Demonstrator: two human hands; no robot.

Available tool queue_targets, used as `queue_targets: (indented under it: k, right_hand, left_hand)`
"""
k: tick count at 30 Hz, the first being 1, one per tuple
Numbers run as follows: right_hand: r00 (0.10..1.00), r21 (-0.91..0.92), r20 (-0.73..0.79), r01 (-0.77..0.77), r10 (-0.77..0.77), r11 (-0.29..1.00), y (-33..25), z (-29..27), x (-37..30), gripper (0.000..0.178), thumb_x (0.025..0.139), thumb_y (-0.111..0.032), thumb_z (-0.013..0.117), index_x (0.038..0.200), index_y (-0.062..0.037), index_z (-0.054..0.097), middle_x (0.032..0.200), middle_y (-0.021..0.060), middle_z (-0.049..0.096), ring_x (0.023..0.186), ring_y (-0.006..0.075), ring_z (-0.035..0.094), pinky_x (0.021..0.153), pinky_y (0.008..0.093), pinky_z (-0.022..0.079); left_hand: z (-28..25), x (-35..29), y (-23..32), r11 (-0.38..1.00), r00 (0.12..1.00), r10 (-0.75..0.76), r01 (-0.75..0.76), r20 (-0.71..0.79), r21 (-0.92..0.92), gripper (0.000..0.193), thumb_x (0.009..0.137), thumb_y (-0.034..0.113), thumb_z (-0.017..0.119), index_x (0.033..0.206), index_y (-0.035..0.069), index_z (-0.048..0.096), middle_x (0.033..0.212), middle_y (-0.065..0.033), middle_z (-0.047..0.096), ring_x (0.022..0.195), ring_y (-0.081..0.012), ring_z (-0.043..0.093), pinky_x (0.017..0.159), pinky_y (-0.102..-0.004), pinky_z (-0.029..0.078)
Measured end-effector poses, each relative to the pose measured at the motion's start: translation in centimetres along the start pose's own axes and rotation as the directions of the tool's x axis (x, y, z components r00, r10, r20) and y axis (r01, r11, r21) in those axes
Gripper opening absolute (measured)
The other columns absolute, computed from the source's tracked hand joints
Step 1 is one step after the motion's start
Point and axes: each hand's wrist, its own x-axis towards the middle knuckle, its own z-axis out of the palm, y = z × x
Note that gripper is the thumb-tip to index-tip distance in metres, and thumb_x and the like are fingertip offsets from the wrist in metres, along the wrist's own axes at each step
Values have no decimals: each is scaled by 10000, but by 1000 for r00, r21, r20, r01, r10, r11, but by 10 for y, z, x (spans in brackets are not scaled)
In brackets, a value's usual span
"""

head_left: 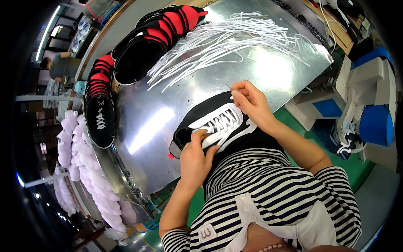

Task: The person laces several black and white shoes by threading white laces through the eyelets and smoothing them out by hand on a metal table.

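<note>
A black shoe upper (204,110) with a white lacing panel lies at the near edge of the metal table, its white lace (226,121) crisscrossed through the eyelets. My left hand (195,158) grips this upper by its collar and tongue, thumb along the white side. Over the toe end, my right hand (251,102) is closed in a pinch. A thin, pointed sliver sticks out from between its fingertips; it is too small to name. Beyond the upper, a loose bundle of white shoelaces (235,38) spreads across the table.
Nested black and red shoe uppers (145,50) stand at the far left, with another row (100,119) along the table's left edge. White bundled pieces (90,172) hang left of the table (147,157). Grey and blue bins (375,126) stand to the right.
</note>
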Motion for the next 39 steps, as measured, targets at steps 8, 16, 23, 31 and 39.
queue_targets:
  k: [8, 16, 23, 31, 39]
  right_hand:
    - [932, 104, 250, -295, 262, 950, -4, 1, -74, 172, 917, -75, 647, 1064, -62, 559, 849, -51, 554, 748, 12, 474, 649, 177, 371]
    - [989, -318, 84, 142, -122, 937, 8, -17, -32, 148, 890, -64, 683, 1027, -10, 666, 905, 12, 661, 782, 52, 568, 703, 205, 456]
    - [940, -419, 204, 336, -273, 843, 4, 5, -14, 122, 878, -69, 677, 990, -20, 676, 915, 83, 665, 763, 185, 645, 665, 266, 500]
    - [775, -475, 555, 594, -303, 649, -8, 19, -7, 154, 832, -40, 718, 982, -50, 682, 807, 46, 590, 595, 128, 572, 515, 259, 433]
    - [832, -465, 530, 448, -165, 764, -9, 30, 4, 118, 795, -63, 742, 867, -58, 647, 765, 23, 579, 548, 101, 505, 490, 231, 390]
  left_hand:
    - [-9, 21, -22, 894, 912, 324, -207, -253, 397, 414, 781, 52, 729, 1167, 22, 582, 1215, -158, 561, 1132, -332, 521, 960, -419, 401]
    - [66, -47, -27, 515, 865, -460, 74, -202, -854, 605, 905, 21, 635, 1404, -23, 296, 1416, -196, 366, 1298, -296, 414, 1075, -398, 365]
    - [23, -18, -27, 912, 821, -215, -24, -528, -409, 518, 904, 42, 622, 1368, 8, 395, 1418, -188, 412, 1313, -289, 423, 1094, -424, 344]
    - [-12, 45, -14, 957, 928, 277, -289, -248, -12, 304, 877, 44, 630, 1181, 49, 629, 989, -141, 669, 854, -337, 603, 799, -399, 462]
    - [-6, 76, -37, 928, 959, 274, -284, -76, -241, 283, 869, 67, 648, 1149, 86, 690, 977, -142, 705, 825, -296, 679, 722, -337, 531]
